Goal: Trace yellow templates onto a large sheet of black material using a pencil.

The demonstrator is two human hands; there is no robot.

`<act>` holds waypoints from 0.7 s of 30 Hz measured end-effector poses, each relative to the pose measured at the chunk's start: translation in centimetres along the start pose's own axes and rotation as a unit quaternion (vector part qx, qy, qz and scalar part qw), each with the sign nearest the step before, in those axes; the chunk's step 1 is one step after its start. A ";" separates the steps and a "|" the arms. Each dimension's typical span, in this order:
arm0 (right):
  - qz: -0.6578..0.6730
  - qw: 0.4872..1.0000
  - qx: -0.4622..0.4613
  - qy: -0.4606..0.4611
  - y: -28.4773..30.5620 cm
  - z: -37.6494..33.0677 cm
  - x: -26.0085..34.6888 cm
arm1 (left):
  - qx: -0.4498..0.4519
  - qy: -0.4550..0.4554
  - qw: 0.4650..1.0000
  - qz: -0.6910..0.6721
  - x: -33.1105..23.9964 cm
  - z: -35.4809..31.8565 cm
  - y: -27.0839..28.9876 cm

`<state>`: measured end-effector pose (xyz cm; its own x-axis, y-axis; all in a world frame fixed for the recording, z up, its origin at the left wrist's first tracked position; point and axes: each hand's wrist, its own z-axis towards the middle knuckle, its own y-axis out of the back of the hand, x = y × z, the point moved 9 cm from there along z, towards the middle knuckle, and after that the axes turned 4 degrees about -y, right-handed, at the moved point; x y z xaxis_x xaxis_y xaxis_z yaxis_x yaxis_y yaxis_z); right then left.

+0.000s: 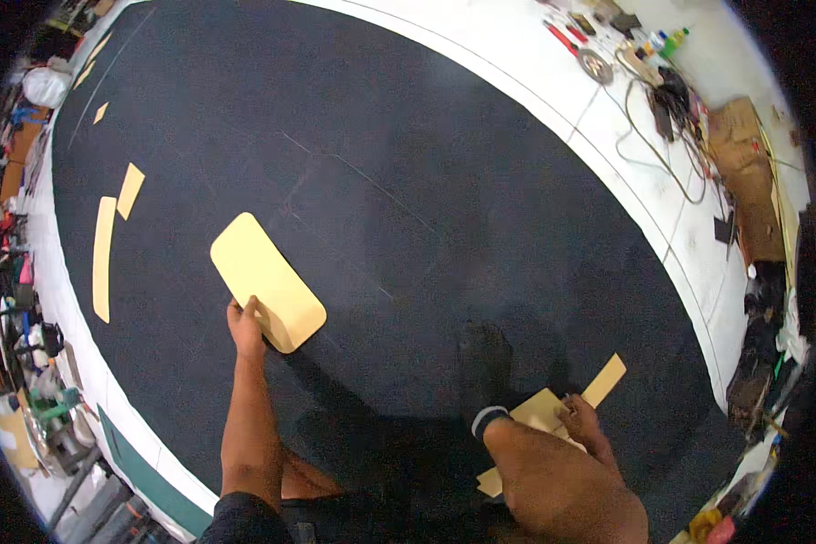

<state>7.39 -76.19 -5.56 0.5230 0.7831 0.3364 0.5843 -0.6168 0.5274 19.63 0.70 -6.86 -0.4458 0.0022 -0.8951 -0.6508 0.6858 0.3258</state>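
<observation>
My left hand pinches the lower left edge of a pale yellow card template, a rectangle with rounded corners, tilted over a large black sheet. At the lower right, beside my bent leg, my right hand has its fingers curled on some yellow card pieces. A narrow yellow strip sticks out beyond those fingers. My leg hides part of these pieces, so how many are in the hand cannot be told. Thin pale lines run across the black sheet ahead of my hands.
More yellow pieces lie at the left: a long strip, a slanted piece and a small diamond. My dark-socked foot rests on the sheet. Cables, a cardboard box and tools line the right; clutter fills the left edge.
</observation>
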 end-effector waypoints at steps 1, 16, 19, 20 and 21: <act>0.010 0.999 -0.034 0.017 2.0 0.3 -1.6 | -0.014 -0.004 1.000 -0.021 0.5 -0.4 -1.7; 0.309 0.933 -0.185 -0.008 7.5 2.6 1.4 | 0.074 -0.005 0.996 -0.042 3.6 2.7 0.7; 0.292 0.936 -0.192 -0.036 7.5 1.6 -0.3 | 0.075 0.018 0.996 -0.037 3.1 1.6 -1.1; 0.280 0.940 -0.192 -0.038 7.4 1.4 -0.3 | 0.085 0.008 0.996 -0.017 3.0 1.9 -1.2; 0.267 0.944 -0.191 -0.039 7.2 1.4 -0.4 | 0.055 0.014 0.998 -0.007 3.6 2.3 -0.9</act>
<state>12.23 -81.06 -2.97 0.7329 0.3511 0.5827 -0.0344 -0.8363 0.5471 20.05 1.70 -11.04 -0.4545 -0.0279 -0.8903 -0.5861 0.7620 0.2754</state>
